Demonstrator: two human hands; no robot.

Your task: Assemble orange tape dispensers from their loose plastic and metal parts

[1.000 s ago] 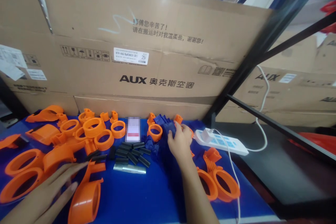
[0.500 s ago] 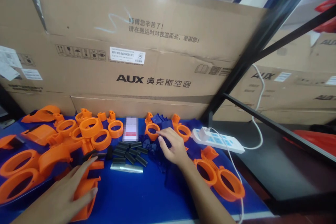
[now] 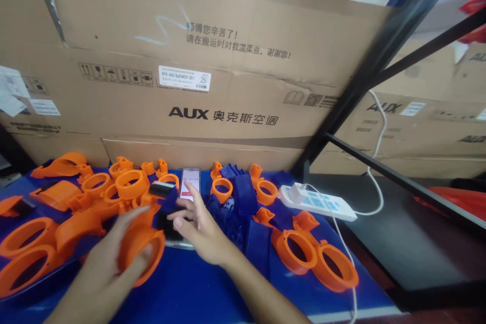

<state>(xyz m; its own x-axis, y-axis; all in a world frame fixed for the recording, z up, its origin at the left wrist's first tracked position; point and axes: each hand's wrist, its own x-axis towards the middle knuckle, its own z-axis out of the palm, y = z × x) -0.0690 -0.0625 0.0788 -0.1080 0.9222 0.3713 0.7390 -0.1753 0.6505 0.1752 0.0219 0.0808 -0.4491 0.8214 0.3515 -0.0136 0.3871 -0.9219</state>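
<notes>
My left hand (image 3: 104, 258) is wrapped round an orange tape dispenser (image 3: 146, 255), its thumb inside the ring. The dispenser is lifted and tilted, with a black-and-silver strip (image 3: 162, 190) at its upper end. My right hand (image 3: 201, 225) is beside that end, fingers curled and the index finger pointing up. A small dark blue piece (image 3: 171, 202) shows at its fingertips, partly hidden and blurred. Under the right hand lie short black pieces (image 3: 170, 228), mostly covered. Right of this hand is a heap of dark blue pieces (image 3: 231, 220).
More orange tape dispensers (image 3: 34, 235) crowd the left side, and others (image 3: 296, 253) lie at right. A phone (image 3: 191, 177) showing a timer lies at the back. A white power strip (image 3: 322, 202) with a cable sits at right. A large cardboard box (image 3: 228, 91) stands behind the blue table (image 3: 182, 293).
My right hand has moved left from the blue heap to the dispenser's upper end. My left hand has closed round the orange dispenser and raised it, moving slightly right.
</notes>
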